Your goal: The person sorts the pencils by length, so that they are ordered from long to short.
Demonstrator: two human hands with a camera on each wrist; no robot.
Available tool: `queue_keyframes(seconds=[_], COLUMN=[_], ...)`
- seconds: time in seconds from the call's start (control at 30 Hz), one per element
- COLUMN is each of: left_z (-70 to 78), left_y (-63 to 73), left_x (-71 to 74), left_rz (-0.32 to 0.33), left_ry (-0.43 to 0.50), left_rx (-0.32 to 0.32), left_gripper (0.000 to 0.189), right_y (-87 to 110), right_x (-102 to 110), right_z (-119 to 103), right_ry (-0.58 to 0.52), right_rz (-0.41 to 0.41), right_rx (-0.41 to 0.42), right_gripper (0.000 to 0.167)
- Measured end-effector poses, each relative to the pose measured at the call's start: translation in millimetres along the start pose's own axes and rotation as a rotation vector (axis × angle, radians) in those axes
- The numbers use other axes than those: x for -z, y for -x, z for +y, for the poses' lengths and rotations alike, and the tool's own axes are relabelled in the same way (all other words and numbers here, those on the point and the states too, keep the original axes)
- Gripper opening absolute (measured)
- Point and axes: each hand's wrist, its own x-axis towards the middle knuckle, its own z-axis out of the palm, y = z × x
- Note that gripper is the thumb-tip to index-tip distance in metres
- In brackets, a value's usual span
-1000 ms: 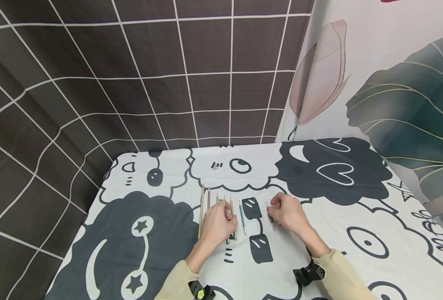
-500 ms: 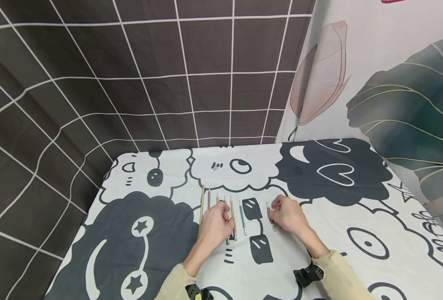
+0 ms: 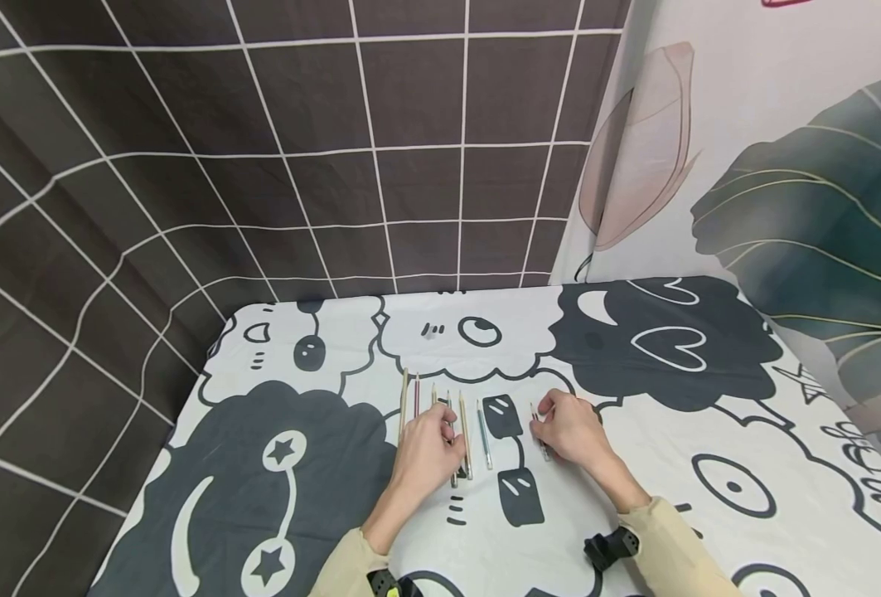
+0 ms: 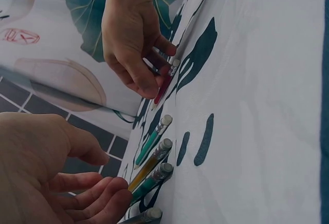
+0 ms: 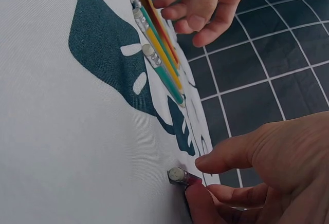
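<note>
Several eraser-tipped pencils lie side by side on the patterned cloth. My left hand (image 3: 428,452) hovers over the left part of the row, fingers loosely bent and holding nothing; it hides parts of some pencils. Just right of it are a yellow pencil (image 3: 466,439) and a green pencil (image 3: 483,435). Set apart to the right is a red pencil (image 4: 163,89), lying nearly parallel to the others. My right hand (image 3: 576,427) pinches this one between thumb and fingers, its eraser end (image 5: 177,174) pointing toward me. Part of its shaft is hidden by the fingers.
The cloth (image 3: 597,514) bears black-and-white cartoon prints. Behind it hangs a dark curtain (image 3: 418,182) with a white grid, and at the right a leaf-printed hanging (image 3: 820,199). Both wrists carry black camera mounts, such as the right mount (image 3: 610,547).
Both hands stay nearly in place. The left hand has shifted very slightly toward the left, and the right fingers have moved a little along the red pencil. The pencils lie as before.
</note>
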Motion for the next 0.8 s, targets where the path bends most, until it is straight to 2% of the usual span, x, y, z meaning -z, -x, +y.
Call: queue_keyframes(seconds=[0.8], left_z=[3.7], left_y=[-0.6], left_x=[1.5], left_rz=[-0.016], left_ry=[-0.002], left_rx=[0.012], left_gripper=[0.017], right_y=[-1.0], right_x=[-2.8], right_z=[-1.7], right_ry=[0.064], right_rz=[0.013], right_rx=[0.039], right_gripper=[0.012])
